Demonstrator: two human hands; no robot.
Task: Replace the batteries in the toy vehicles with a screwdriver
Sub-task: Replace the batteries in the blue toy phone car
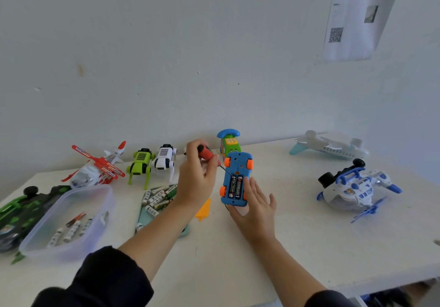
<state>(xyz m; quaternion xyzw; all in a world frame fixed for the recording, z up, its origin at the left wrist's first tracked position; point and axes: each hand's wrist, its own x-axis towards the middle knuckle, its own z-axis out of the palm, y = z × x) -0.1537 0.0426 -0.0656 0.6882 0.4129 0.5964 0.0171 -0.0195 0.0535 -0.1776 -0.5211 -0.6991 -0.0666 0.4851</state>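
Note:
A blue toy car (pixel 235 163) with orange wheels is held upside down above the table, its battery bay uncovered with two black batteries (pixel 235 186) in it. My right hand (pixel 254 205) supports the car from below and the right, fingers mostly straight. My left hand (pixel 198 175) grips a red-handled screwdriver (pixel 207 154), whose thin shaft points at the top edge of the battery bay. An orange cover piece (pixel 204 209) lies on the table just left of the car.
Loose batteries (pixel 158 198) lie on a teal lid. A clear tub (pixel 71 221) holds a few more. Around stand a red helicopter (pixel 97 166), green (pixel 140 163) and white (pixel 165 157) robot dogs, a phone toy (pixel 229 143), a white plane (pixel 331 146), a blue-white aircraft (pixel 357 187), and a green-black vehicle (pixel 21 209).

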